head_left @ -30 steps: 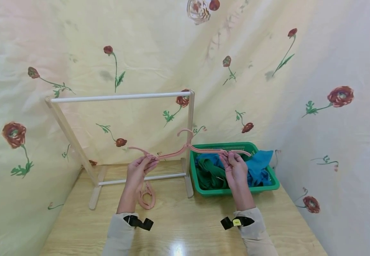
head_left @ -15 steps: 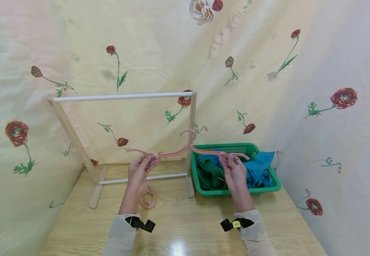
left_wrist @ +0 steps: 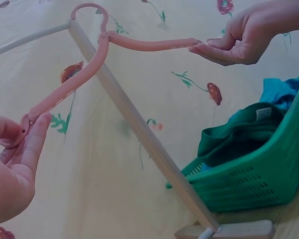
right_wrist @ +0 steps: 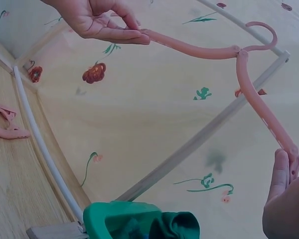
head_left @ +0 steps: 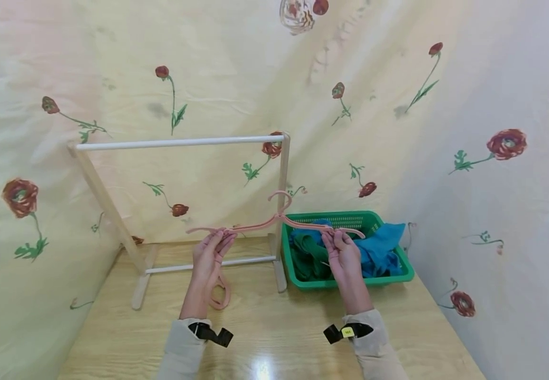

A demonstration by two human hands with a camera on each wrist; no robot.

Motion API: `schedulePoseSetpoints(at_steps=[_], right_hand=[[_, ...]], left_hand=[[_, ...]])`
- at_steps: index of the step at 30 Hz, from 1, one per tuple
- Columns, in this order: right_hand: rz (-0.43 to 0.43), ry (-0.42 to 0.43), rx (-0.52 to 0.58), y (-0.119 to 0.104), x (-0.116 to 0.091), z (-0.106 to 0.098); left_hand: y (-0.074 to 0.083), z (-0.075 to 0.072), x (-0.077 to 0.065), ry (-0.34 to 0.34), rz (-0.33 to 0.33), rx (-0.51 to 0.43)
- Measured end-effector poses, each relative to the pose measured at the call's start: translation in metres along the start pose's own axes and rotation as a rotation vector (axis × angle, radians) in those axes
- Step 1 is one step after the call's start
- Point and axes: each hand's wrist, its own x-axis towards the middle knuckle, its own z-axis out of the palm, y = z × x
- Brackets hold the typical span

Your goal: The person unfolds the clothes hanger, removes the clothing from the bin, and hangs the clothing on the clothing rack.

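Note:
A pink folding clothes hanger (head_left: 255, 227) is held up in the air by both hands, its arms spread wide and its hook pointing up. My left hand (head_left: 206, 257) pinches the joint of the left arm between thumb and fingers. At the matching joint on the right arm, my right hand (head_left: 344, 255) pinches in the same way. The end pieces of the hanger stick out past both hands. In the left wrist view the hanger's hook (left_wrist: 89, 7) overlaps the rack's corner. A second pink hanger (head_left: 223, 295), folded up, lies on the table, partly hidden behind my left wrist.
A wooden rack with a white top bar (head_left: 179, 142) stands at the back left of the table (head_left: 274, 338). Right of it sits a green basket (head_left: 350, 285) with blue cloth (head_left: 383, 245) and dark green cloth (head_left: 308, 256). Flowered fabric (head_left: 227, 63) hangs behind and at the sides.
The hanger's end pieces have swung from slanting to nearly in line with its arms. My hands have drawn slightly closer together, both still pinching the joints.

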Motion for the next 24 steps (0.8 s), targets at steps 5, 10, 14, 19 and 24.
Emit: schedulePoseSetpoints(at_steps=[5,10,14,19,24], right_hand=[[0.000,-0.004,0.018,-0.0004,-0.0002,-0.0022],[0.022,-0.006,0.012,0.0004,-0.0007,-0.0023],[0.038,-0.018,0.017,0.0018,-0.0006,-0.0041],[0.040,-0.025,0.025,0.0037,-0.0016,-0.0034],[0.043,-0.001,0.028,0.0055,-0.0028,-0.0011]], left_hand=[[-0.0019,0.0005,-0.0010,-0.004,-0.010,0.003],[-0.0013,0.0002,-0.0026,-0.008,-0.012,-0.022],[-0.0010,0.0014,-0.0049,-0.040,-0.014,-0.017],[-0.0012,0.0041,-0.0062,-0.090,0.007,-0.038],[-0.0025,0.0053,-0.0062,-0.117,0.029,-0.085]])
